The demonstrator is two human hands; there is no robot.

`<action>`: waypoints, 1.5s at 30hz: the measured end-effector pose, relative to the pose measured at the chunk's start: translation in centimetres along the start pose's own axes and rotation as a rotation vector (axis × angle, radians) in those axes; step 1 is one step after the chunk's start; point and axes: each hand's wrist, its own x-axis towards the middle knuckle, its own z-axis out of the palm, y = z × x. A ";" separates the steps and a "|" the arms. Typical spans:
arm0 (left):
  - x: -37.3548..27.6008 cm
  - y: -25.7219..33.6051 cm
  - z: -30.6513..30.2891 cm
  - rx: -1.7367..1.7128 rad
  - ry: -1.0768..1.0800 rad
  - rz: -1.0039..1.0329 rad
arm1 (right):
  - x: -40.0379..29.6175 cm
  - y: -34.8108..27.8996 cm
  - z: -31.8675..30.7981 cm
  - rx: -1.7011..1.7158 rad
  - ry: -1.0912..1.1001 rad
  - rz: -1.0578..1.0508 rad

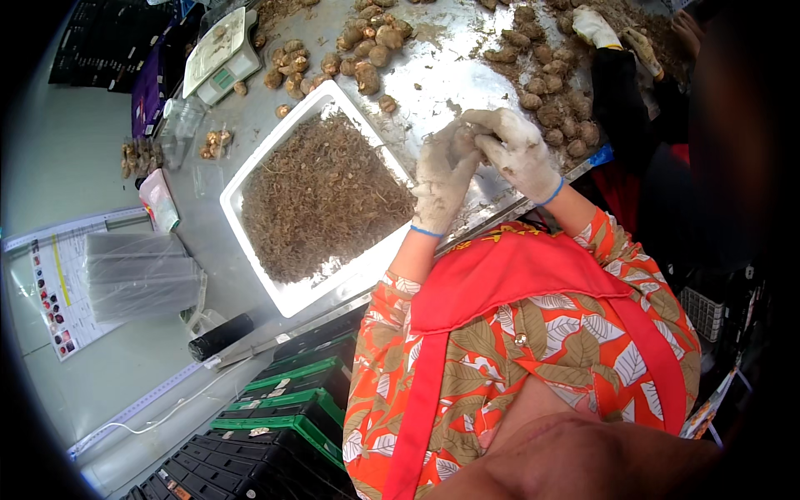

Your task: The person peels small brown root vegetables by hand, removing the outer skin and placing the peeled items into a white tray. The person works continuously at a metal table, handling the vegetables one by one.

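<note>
Both my hands wear pale knitted work gloves soiled with dirt and meet over the metal table, just right of a white tray. My left hand (pixel 440 178) is closed around a small brown corm, likely taro (pixel 463 142). From the right, the fingers of my right hand (pixel 517 156) grip the same corm, hiding much of it. The white tray (pixel 245 265) holds a thick layer of brown fibrous peelings (pixel 325 200). Cleaned-looking corms (pixel 367 76) lie in a loose group beyond the tray. Rougher, hairier corms (pixel 550 115) are heaped to the right of my hands.
A weighing scale (pixel 220 56) stands at the far left of the table. Nearby are a clear pack of small corms (pixel 216 144), a stack of plastic bags (pixel 144 275) and a black roll (pixel 220 337). Black and green crates (pixel 281 412) stand below. A co-worker's gloved hand (pixel 595 28) works at upper right.
</note>
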 end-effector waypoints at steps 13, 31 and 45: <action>0.2 -1.7 -0.6 -0.136 -0.053 -0.108 | 1.1 2.2 -1.4 0.579 -0.290 0.474; -0.2 -1.0 -0.6 -0.122 -0.122 -0.114 | 0.4 2.0 -2.5 0.334 -0.311 0.017; 0.3 -0.9 -1.3 -0.271 -0.138 -0.061 | 1.2 1.6 -2.3 0.289 -0.239 0.125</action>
